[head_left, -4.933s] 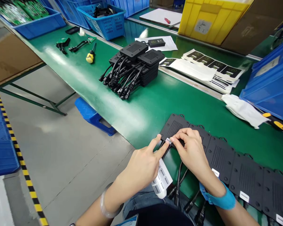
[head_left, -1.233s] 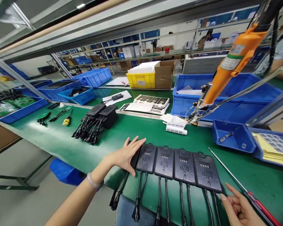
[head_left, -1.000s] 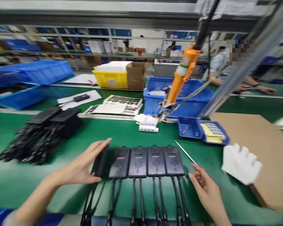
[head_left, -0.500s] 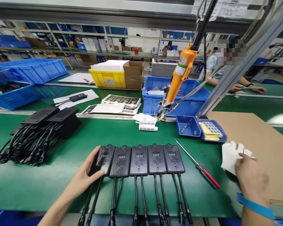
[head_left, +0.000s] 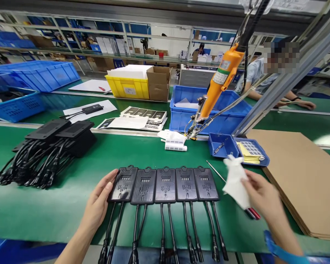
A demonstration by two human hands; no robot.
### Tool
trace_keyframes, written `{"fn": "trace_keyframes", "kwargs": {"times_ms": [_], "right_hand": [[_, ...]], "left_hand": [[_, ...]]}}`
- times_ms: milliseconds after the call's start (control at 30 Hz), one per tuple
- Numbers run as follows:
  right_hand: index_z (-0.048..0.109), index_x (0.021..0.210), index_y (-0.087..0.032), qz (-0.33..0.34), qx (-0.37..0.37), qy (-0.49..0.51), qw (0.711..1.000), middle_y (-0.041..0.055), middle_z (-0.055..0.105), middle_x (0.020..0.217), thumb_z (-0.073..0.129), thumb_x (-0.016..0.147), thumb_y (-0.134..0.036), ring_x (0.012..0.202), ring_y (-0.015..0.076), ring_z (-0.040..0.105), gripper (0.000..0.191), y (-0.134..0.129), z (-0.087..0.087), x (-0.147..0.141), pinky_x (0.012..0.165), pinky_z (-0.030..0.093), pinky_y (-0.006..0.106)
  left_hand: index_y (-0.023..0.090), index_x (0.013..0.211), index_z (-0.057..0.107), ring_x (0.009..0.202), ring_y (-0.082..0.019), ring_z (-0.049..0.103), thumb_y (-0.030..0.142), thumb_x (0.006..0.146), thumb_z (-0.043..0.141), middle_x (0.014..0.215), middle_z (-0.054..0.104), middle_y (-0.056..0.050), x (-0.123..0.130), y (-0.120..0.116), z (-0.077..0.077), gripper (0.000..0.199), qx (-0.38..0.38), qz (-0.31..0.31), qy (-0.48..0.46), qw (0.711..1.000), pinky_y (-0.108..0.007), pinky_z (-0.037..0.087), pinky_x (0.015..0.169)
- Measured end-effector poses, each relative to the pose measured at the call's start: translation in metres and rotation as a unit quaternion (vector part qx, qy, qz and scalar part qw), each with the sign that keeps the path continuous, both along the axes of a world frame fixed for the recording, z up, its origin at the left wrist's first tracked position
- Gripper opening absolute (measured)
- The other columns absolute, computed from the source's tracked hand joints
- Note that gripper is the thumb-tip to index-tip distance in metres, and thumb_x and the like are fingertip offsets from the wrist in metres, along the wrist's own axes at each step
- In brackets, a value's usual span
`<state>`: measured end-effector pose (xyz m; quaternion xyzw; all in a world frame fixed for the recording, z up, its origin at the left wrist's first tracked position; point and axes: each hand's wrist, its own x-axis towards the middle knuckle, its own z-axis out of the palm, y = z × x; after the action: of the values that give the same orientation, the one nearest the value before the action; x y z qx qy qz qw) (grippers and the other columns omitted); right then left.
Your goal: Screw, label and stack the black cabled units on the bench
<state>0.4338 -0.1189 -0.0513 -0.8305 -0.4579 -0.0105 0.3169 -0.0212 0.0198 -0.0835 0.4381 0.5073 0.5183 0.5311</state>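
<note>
Several black controller boxes with digit displays and paired cables lie face up in a row. My left hand (head_left: pixel 96 203) is at the left edge of the leftmost controller box (head_left: pixel 123 185), its fingers closed against that side. My right hand (head_left: pixel 261 194) pinches a white cloth (head_left: pixel 236 181), held above the bench just right of the rightmost controller box (head_left: pixel 207 183). Partly hidden beneath the cloth lies a screwdriver (head_left: pixel 253 213) with a red and black handle; its thin shaft points up and left.
Stacked black boxes with bundled cables (head_left: pixel 49 146) sit at left. An orange electric screwdriver (head_left: pixel 220 80) hangs over a blue bin (head_left: pixel 178 113). Small blue trays (head_left: pixel 222 145), cardboard sheets (head_left: pixel 305 176) and printed sheets (head_left: pixel 143 119) lie around. A co-worker's arm (head_left: pixel 299 102) rests at far right.
My right hand has carried the white cloth leftward from the cardboard to beside the row. My left thumb has moved off the leftmost controller box's face to its edge.
</note>
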Motion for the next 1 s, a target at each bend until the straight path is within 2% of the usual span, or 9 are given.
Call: {"fn": "trace_keyframes", "kwargs": {"times_ms": [133,267,367,433,500,600,700,867,1000], "right_hand": [[0.056,0.137,-0.007,0.172,-0.078,-0.026,0.982,0.0245,0.048,0.147,0.053,0.084,-0.062,0.14,0.0414,0.04,0.077,0.036,-0.029,-0.073,0.11,0.038,0.056],[0.028,0.153,0.0,0.272,-0.171,-0.072,0.944,0.027,0.01,0.162,0.049,0.095,-0.043,0.15,0.0417,0.004,0.075,0.051,-0.035,-0.136,0.118,0.017,0.066],[0.037,0.152,-0.014,0.474,-0.172,0.016,0.863,0.0128,0.023,0.163,0.035,0.096,-0.013,0.152,0.027,0.013,0.056,0.046,-0.009,-0.178,0.122,0.015,0.056],[0.046,0.147,-0.019,0.601,-0.152,0.122,0.775,0.0058,0.042,0.156,0.035,0.098,-0.014,0.147,0.0171,0.03,0.051,0.039,0.013,-0.196,0.123,0.021,0.041],[0.05,0.144,-0.019,0.619,-0.12,0.215,0.746,0.0035,0.053,0.148,0.038,0.1,-0.021,0.14,0.0128,0.043,0.046,0.032,0.031,-0.2,0.119,0.031,0.03],[0.051,0.144,-0.021,0.465,-0.035,0.239,0.852,0.0049,0.056,0.145,0.036,0.102,-0.03,0.135,0.0167,0.05,0.045,0.022,0.032,-0.174,0.115,0.038,0.034],[0.042,0.15,-0.021,0.271,0.016,0.074,0.96,0.0106,0.047,0.152,0.036,0.101,-0.039,0.143,0.028,0.04,0.052,0.017,0.0,-0.132,0.118,0.031,0.054],[0.016,0.159,-0.015,0.303,-0.026,-0.202,0.931,0.0233,0.015,0.164,0.044,0.092,-0.061,0.148,0.0482,0.014,0.086,0.035,-0.061,-0.123,0.107,0.03,0.073],[0.002,0.16,-0.016,0.381,-0.04,-0.197,0.902,0.0214,-0.001,0.165,0.045,0.092,-0.062,0.15,0.0436,0.003,0.092,0.071,-0.06,-0.184,0.113,0.028,0.067]], "left_hand": [[0.024,0.128,0.062,0.141,-0.031,0.041,0.057,0.083,0.068,0.142,0.058,-0.007,0.0,-0.002,-0.003,0.057,0.01,-0.029,0.062,0.998,-0.05,0.021,0.123],[0.023,0.132,0.059,0.141,-0.032,0.042,0.058,0.087,0.063,0.143,0.057,-0.008,-0.002,-0.002,-0.005,0.057,0.038,-0.043,0.096,0.994,-0.048,0.023,0.122],[0.023,0.131,0.06,0.141,-0.03,0.042,0.056,0.087,0.063,0.144,0.056,-0.007,-0.003,-0.002,-0.007,0.055,0.046,-0.042,0.09,0.994,-0.046,0.022,0.123],[0.023,0.128,0.061,0.14,-0.03,0.043,0.056,0.086,0.065,0.143,0.057,-0.007,-0.003,-0.002,-0.008,0.053,0.047,-0.029,0.067,0.996,-0.045,0.023,0.123],[0.022,0.124,0.063,0.139,-0.029,0.045,0.055,0.086,0.066,0.141,0.058,-0.007,-0.003,-0.001,-0.01,0.05,0.046,-0.003,0.035,0.998,-0.044,0.026,0.122],[0.022,0.122,0.064,0.137,-0.028,0.047,0.054,0.087,0.065,0.139,0.06,-0.008,-0.003,-0.002,-0.014,0.048,0.048,0.026,0.022,0.998,-0.043,0.029,0.121],[0.021,0.127,0.06,0.136,-0.028,0.049,0.058,0.089,0.06,0.141,0.058,-0.01,-0.003,-0.005,-0.015,0.053,0.06,0.012,0.074,0.995,-0.043,0.031,0.12],[0.019,0.141,0.043,0.14,-0.027,0.044,0.065,0.096,0.041,0.149,0.048,-0.014,-0.002,-0.009,-0.013,0.064,0.075,-0.029,0.142,0.987,-0.045,0.029,0.12],[0.02,0.15,0.028,0.143,-0.027,0.038,0.068,0.097,0.028,0.153,0.042,-0.015,-0.004,-0.012,-0.018,0.072,0.099,-0.055,0.147,0.983,-0.047,0.025,0.121]]}}
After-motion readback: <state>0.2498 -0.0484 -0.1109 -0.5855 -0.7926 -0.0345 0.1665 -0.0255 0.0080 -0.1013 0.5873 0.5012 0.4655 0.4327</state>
